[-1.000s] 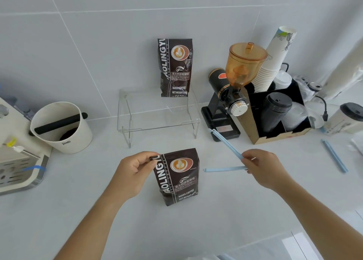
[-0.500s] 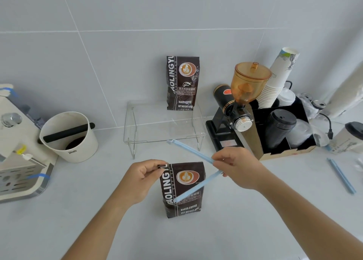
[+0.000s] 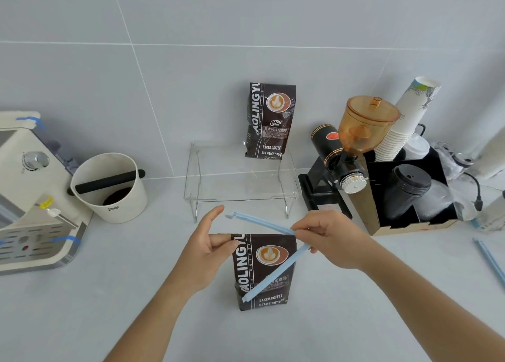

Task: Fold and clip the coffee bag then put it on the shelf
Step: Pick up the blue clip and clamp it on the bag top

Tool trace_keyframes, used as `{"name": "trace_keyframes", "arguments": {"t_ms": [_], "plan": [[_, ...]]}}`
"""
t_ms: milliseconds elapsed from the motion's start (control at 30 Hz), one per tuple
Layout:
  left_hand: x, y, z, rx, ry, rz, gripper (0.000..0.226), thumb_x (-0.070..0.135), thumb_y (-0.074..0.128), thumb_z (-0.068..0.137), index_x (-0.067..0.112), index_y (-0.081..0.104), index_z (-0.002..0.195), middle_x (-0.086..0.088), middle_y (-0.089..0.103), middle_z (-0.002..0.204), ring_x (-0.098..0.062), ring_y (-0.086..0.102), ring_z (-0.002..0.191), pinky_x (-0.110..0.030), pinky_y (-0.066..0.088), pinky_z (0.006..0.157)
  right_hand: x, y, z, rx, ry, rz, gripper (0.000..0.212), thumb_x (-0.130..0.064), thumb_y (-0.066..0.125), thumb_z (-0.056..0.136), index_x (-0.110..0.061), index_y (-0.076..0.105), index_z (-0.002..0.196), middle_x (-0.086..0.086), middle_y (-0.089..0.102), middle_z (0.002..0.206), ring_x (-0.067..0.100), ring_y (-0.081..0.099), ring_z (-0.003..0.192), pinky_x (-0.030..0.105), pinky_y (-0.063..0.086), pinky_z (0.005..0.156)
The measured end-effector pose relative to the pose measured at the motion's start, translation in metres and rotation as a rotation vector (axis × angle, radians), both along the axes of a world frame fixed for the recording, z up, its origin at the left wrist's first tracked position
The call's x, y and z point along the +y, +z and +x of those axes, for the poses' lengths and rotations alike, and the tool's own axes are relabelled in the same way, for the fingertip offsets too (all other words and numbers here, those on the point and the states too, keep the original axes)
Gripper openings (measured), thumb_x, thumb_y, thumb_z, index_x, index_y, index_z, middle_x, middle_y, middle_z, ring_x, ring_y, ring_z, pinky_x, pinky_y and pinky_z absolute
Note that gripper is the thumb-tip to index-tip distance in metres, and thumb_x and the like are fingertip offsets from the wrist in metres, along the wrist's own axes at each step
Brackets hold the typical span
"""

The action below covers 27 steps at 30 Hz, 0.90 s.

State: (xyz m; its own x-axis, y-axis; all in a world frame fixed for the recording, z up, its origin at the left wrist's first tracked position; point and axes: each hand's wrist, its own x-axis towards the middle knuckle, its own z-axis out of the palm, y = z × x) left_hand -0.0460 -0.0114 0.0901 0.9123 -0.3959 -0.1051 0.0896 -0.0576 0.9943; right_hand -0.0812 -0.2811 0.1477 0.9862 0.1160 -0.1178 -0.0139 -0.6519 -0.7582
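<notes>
Now | left hand (image 3: 209, 248) pinching coffee bag (image 3: 263, 271) | right hand (image 3: 329, 240) gripping opened clip (image 3: 269, 255)

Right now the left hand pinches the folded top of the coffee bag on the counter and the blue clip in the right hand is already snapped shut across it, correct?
Not quite. The head view shows the blue clip open in a V in the right hand, not yet shut. The left hand does pinch the top of the coffee bag on the counter.

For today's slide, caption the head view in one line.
Left hand pinches the folded coffee bag top; right hand brings the open blue clip over it.
</notes>
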Motion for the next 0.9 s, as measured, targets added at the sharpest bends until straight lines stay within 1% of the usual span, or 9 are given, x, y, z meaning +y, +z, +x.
{"name": "trace_keyframes", "arguments": {"t_ms": [67,133,267,333,467,633,767,833,900], "plan": [[0.001,-0.001,0.0,0.012,0.002,-0.011,0.066,0.005,0.061,0.093,0.043,0.035,0.14,-0.007,0.08,0.096,-0.019,0.073,0.097,-0.025,0.05,0.087,-0.001,0.0,0.001,0.016,0.01,0.003,0.019,-0.019,0.064,0.09,-0.032,0.076,0.087,-0.009,0.067,0.078,0.007,0.065,0.064,0.019,0.056,0.059],[0.001,0.0,0.001,0.007,-0.005,-0.007,0.059,0.003,0.061,0.092,0.039,0.044,0.137,-0.009,0.08,0.093,-0.017,0.072,0.09,-0.02,0.052,0.083,-0.001,0.002,0.002,0.032,0.027,-0.011,0.018,-0.019,0.062,0.091,-0.03,0.077,0.09,-0.014,0.067,0.078,0.007,0.064,0.066,0.019,0.055,0.059],[0.001,0.003,0.0,0.021,-0.004,-0.033,0.039,-0.004,0.061,0.091,0.026,0.064,0.114,-0.009,0.08,0.091,-0.016,0.072,0.085,-0.016,0.054,0.078,0.004,0.007,0.004,0.047,0.079,-0.028,0.031,-0.02,0.059,0.093,-0.046,0.069,0.08,-0.021,0.066,0.081,0.003,0.063,0.068,0.015,0.052,0.056],[0.001,0.003,0.0,0.033,-0.001,-0.035,0.032,-0.006,0.062,0.089,0.023,0.069,0.103,-0.008,0.081,0.09,-0.015,0.073,0.083,-0.016,0.054,0.075,0.007,0.008,0.005,0.058,0.083,-0.018,0.032,-0.02,0.058,0.094,-0.046,0.068,0.079,-0.024,0.066,0.082,0.002,0.063,0.067,0.013,0.051,0.057],[0.002,0.002,-0.001,0.035,0.005,-0.064,0.032,-0.009,0.063,0.087,0.022,0.073,0.091,-0.009,0.08,0.085,-0.014,0.072,0.077,-0.016,0.055,0.072,0.011,0.009,0.006,0.093,0.078,-0.003,0.031,-0.019,0.057,0.094,-0.043,0.069,0.077,-0.026,0.067,0.08,0.004,0.062,0.064,0.014,0.05,0.056],[0.001,0.0,-0.001,0.019,0.036,-0.044,0.027,-0.006,0.065,0.087,0.02,0.073,0.089,-0.001,0.078,0.075,-0.007,0.069,0.068,-0.012,0.05,0.065,0.013,0.008,0.005,0.131,0.056,0.008,0.029,-0.023,0.055,0.096,-0.04,0.07,0.079,-0.027,0.068,0.075,0.0,0.06,0.06,0.013,0.049,0.055],[0.0,-0.002,-0.002,0.007,0.061,-0.036,0.024,-0.003,0.067,0.086,0.02,0.073,0.088,-0.003,0.079,0.076,-0.009,0.07,0.07,-0.013,0.05,0.066,0.009,0.009,-0.001,0.164,0.026,0.086,0.032,-0.016,0.051,0.097,-0.037,0.074,0.089,-0.016,0.072,0.08,0.005,0.064,0.067,0.018,0.053,0.062],[0.0,-0.003,-0.001,-0.001,0.065,-0.023,0.021,-0.001,0.068,0.086,0.02,0.073,0.088,-0.004,0.079,0.077,-0.011,0.069,0.07,-0.014,0.05,0.066,0.004,0.008,-0.006,0.185,0.014,0.139,0.035,-0.008,0.054,0.093,-0.037,0.074,0.096,-0.009,0.075,0.085,0.007,0.067,0.074,0.026,0.058,0.069],[0.0,-0.004,-0.001,-0.006,0.067,-0.015,0.022,0.0,0.069,0.086,0.021,0.073,0.088,-0.003,0.079,0.078,-0.011,0.07,0.07,-0.014,0.05,0.067,0.0,0.005,-0.01,0.183,0.02,0.115,0.038,-0.006,0.062,0.088,-0.041,0.071,0.099,-0.007,0.076,0.088,0.008,0.069,0.082,0.034,0.062,0.076]]}}
